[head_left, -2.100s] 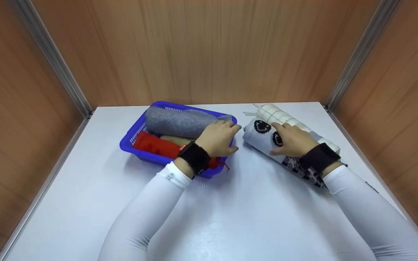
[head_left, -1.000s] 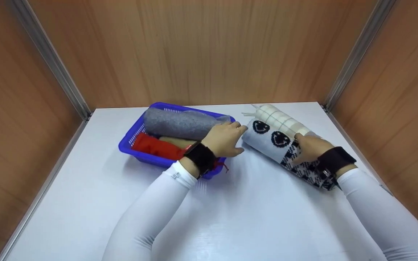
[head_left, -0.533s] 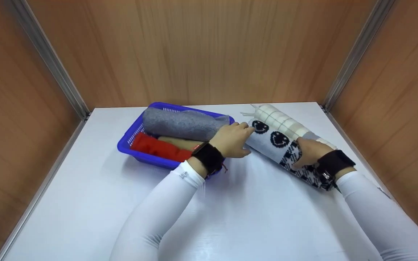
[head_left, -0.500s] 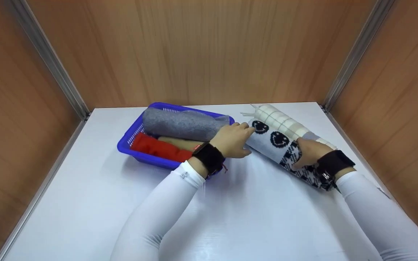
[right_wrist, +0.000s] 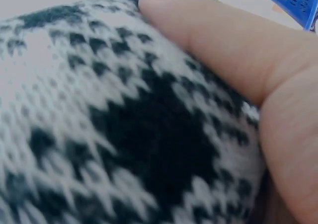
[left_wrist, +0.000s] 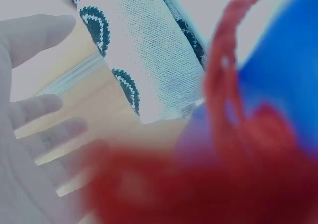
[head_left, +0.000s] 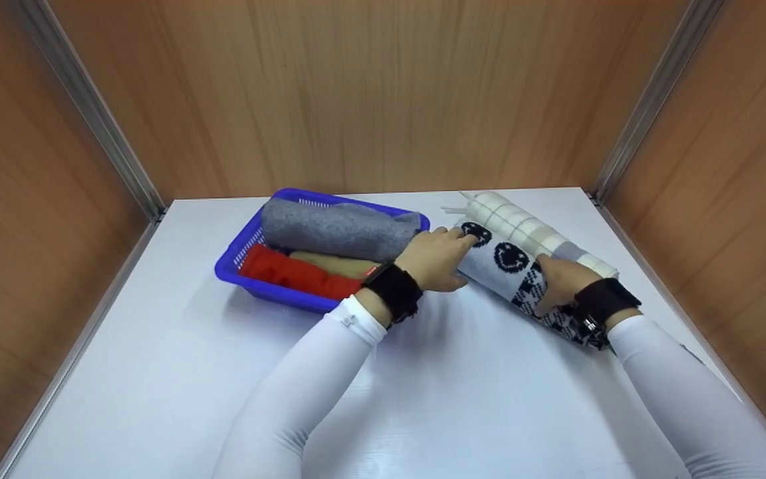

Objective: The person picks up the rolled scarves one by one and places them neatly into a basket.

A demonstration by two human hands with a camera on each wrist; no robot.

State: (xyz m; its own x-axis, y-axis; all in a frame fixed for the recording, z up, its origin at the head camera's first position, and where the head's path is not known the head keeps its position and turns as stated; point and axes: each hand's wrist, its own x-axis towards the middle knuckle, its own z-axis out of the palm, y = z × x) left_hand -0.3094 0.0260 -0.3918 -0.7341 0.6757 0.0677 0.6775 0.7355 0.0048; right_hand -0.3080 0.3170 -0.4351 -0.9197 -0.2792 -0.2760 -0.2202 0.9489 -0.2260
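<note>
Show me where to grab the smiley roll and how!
I'd take the smiley roll round its middle, coming from above. It lies on its side, long and round, so it should balance best there. Put your thumb on the side facing you, because the plaid roll lies close along the far side. The right grip holds it that way, nearer one end.

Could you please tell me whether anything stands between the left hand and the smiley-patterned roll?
Nothing visible does: in the head view, the left hand overlaps the end of the smiley-patterned roll, though whether they touch is unclear.
</note>
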